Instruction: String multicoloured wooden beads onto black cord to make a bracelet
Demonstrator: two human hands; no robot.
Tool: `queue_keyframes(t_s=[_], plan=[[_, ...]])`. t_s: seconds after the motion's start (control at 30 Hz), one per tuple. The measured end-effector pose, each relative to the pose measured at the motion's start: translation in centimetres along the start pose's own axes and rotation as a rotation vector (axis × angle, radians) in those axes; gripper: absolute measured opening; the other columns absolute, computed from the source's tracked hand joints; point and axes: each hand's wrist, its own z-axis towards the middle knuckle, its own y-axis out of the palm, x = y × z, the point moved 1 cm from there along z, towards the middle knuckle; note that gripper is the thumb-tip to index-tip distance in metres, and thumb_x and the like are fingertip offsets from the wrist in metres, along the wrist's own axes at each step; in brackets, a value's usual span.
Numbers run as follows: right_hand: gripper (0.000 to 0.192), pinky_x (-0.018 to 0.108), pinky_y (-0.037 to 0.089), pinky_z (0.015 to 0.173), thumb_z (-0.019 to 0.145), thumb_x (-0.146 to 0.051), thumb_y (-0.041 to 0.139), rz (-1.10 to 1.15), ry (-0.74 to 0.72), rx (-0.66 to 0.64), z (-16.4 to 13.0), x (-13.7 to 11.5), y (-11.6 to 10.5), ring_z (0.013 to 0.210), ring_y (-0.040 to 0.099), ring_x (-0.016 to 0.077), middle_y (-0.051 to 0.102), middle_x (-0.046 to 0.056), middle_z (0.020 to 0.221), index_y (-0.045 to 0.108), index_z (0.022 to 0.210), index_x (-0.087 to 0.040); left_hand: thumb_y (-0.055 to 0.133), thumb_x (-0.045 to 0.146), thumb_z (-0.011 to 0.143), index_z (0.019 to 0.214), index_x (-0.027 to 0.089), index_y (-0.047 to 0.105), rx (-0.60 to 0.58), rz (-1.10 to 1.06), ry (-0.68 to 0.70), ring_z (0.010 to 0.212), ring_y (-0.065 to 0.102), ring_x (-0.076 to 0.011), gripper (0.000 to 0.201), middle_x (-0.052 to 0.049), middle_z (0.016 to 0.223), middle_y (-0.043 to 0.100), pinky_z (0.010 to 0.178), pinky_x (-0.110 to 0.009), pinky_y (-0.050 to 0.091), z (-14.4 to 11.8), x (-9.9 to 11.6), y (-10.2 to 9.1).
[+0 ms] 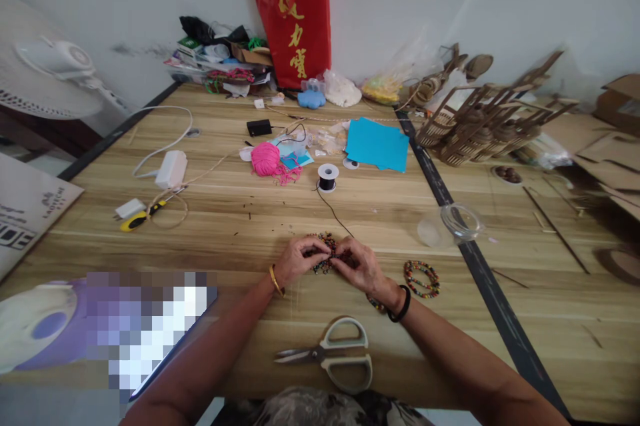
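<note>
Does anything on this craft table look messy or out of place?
Small dark bits lie scattered on the table beyond the hands, like spilled beads, and a clear container lies tipped on its side.

- The left hand (pixel 296 259) is bare, with no ring to be seen on its fingers.
- A slim gold bangle (pixel 275 281) circles the left wrist, its metal plain and smooth.
- The right hand (pixel 361 266) is bare as well.
- A thin black band (pixel 401 306) sits on the right wrist, round like a cord or hair tie.
- Both forearms are uncovered, with no sleeves showing.
- At the near edge, a garment (pixel 320 409) with a mottled grey and dark pattern covers the body.
</note>
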Motion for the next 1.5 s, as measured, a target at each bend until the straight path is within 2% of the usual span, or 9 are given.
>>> queue_keyframes(t_s=[0.27, 0.53, 0.83, 1.2, 1.5], plan=[[0.011, 0.029, 0.047, 0.065, 0.085, -0.021, 0.065, -0.041, -0.039, 0.009, 0.28, -0.37, -0.14, 0.074, 0.058, 0.0167, 0.062, 0.004, 0.081, 0.057, 0.093, -0.020, 0.072, 0.033, 0.077, 0.081, 0.012, 0.072, -0.014, -0.010, 0.004, 0.078, 0.064, -0.0162, 0.021, -0.008, 0.082, 0.070, 0.072, -0.026, 0.049, 0.01, -0.06, -0.01], [0.002, 0.029, 0.047, 0.064, 0.088, -0.018, 0.059, -0.060, -0.030, 0.003, 0.28, -0.32, -0.15, 0.072, 0.058, 0.0161, 0.063, 0.004, 0.078, 0.059, 0.088, -0.020, 0.071, 0.032, 0.078, 0.081, 0.012, 0.072, 0.010, 0.024, 0.019, 0.076, 0.063, -0.0155, 0.020, -0.008, 0.080, 0.069, 0.071, -0.026, 0.049, -0.05, 0.27, -0.06], [0.007, 0.030, 0.048, 0.066, 0.091, -0.018, 0.055, -0.037, -0.028, -0.025, 0.21, -0.06, -0.07, 0.072, 0.058, 0.0170, 0.064, 0.005, 0.077, 0.060, 0.086, -0.020, 0.071, 0.029, 0.077, 0.081, 0.012, 0.073, -0.004, 0.029, 0.025, 0.077, 0.064, -0.0157, 0.017, -0.008, 0.081, 0.071, 0.072, -0.026, 0.050, 0.05, 0.36, -0.06], [0.003, 0.029, 0.049, 0.065, 0.091, -0.020, 0.058, 0.018, -0.051, -0.035, 0.30, -0.40, -0.06, 0.072, 0.059, 0.0160, 0.065, 0.005, 0.079, 0.061, 0.091, -0.020, 0.076, 0.030, 0.071, 0.079, 0.011, 0.071, 0.005, -0.073, -0.085, 0.069, 0.064, -0.0137, 0.021, -0.006, 0.076, 0.072, 0.067, -0.024, 0.050, -0.12, 0.04, 0.15], [0.008, 0.031, 0.051, 0.070, 0.090, -0.021, 0.059, 0.035, -0.080, -0.068, 0.31, -0.42, -0.09, 0.080, 0.061, 0.0178, 0.065, 0.007, 0.087, 0.059, 0.097, -0.020, 0.076, 0.036, 0.072, 0.074, 0.011, 0.071, -0.025, -0.048, -0.062, 0.064, 0.062, -0.0131, 0.026, -0.006, 0.071, 0.071, 0.063, -0.024, 0.047, 0.05, 0.14, 0.05]])
